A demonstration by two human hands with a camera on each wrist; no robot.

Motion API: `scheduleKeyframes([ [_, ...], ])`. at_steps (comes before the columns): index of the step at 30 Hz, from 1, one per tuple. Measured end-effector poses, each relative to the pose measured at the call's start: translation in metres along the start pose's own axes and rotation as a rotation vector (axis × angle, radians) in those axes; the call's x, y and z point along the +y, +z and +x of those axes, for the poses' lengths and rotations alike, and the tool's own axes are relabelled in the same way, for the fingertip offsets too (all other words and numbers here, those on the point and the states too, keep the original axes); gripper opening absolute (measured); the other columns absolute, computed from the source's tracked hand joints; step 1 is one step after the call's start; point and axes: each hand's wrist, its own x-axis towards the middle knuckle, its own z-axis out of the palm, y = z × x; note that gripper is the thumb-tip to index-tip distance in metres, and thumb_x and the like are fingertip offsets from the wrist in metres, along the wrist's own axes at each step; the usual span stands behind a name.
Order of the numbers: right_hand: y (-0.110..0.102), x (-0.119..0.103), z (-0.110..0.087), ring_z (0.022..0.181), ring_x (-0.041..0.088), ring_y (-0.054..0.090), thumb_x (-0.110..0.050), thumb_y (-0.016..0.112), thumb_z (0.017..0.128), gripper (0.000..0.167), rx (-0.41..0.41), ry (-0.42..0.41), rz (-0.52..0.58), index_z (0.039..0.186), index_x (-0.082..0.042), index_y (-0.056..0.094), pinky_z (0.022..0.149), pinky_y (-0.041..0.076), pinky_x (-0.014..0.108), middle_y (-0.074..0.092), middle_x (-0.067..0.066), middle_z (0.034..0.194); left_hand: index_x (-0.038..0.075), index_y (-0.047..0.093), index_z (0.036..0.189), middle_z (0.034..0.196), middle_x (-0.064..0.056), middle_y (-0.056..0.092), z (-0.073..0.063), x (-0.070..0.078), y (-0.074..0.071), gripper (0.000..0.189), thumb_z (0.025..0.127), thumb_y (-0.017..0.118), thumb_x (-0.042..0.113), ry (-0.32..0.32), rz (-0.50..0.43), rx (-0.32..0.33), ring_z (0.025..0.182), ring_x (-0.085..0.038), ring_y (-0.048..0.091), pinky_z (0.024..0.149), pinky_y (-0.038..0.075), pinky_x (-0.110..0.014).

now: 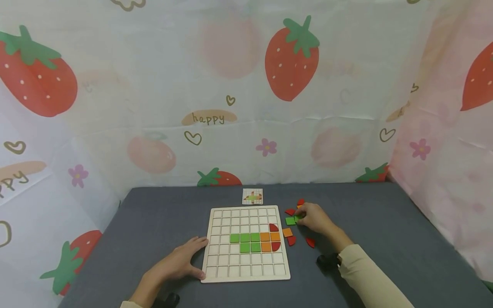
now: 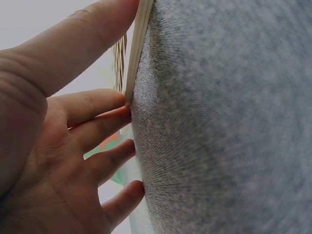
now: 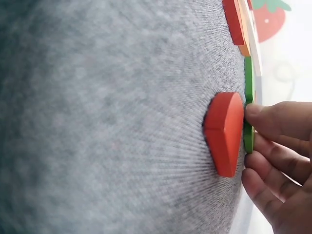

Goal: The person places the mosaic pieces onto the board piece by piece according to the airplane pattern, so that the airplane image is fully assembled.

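Observation:
A pale wooden grid board (image 1: 225, 270) lies on the dark table, with green squares (image 1: 245, 238), orange squares (image 1: 265, 247) and two red quarter-round pieces (image 1: 275, 246) set in its cells. At the board's left edge rests my left hand (image 1: 182, 258), fingers spread and fairly straight, thumb near the lower corner. Off the right side, my right hand (image 1: 313, 218) pinches a green square tile (image 3: 249, 139) between thumb and fingers, low at the table. Another green tile (image 1: 290, 221) lies right beside it. Close by in the right wrist view is a red quarter-round piece (image 3: 224, 131).
Behind the board a small picture card (image 1: 252, 196) shows a coloured pattern on a grid. Loose red pieces (image 1: 310, 242) and an orange square (image 1: 287, 232) lie to the board's right. A strawberry-print cloth (image 1: 239, 149) hangs around the table (image 1: 169, 214).

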Motion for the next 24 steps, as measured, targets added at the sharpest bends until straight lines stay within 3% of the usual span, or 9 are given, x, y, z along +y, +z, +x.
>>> scheduleKeyframes([
  [16, 0.001, -0.005, -0.007, 0.084, 0.018, 0.06, -0.009, 0.075, 0.082, 0.022, 0.039, 0.038, 0.113, 0.102, -0.001, 0.074, 0.074, 0.054, 0.036, 0.065, 0.009, 0.097, -0.002, 0.043, 0.145, 0.152, -0.021, 0.039, 0.0, -0.001, 0.0, 0.096, 0.066, 0.087, 0.03, 0.008, 0.012, 0.006, 0.144, -0.047, 0.025, 0.107, 0.024, -0.071],
  [24, 0.006, -0.018, -0.014, 0.089, 0.023, 0.066, -0.008, 0.075, 0.082, 0.027, 0.08, -0.012, 0.189, 0.107, 0.002, 0.072, 0.076, 0.056, 0.037, 0.066, 0.011, 0.099, -0.002, 0.042, 0.145, 0.152, -0.022, 0.039, 0.0, -0.001, 0.0, 0.096, 0.067, 0.087, 0.031, 0.008, 0.009, 0.005, 0.144, -0.048, 0.026, 0.107, 0.024, -0.07],
])
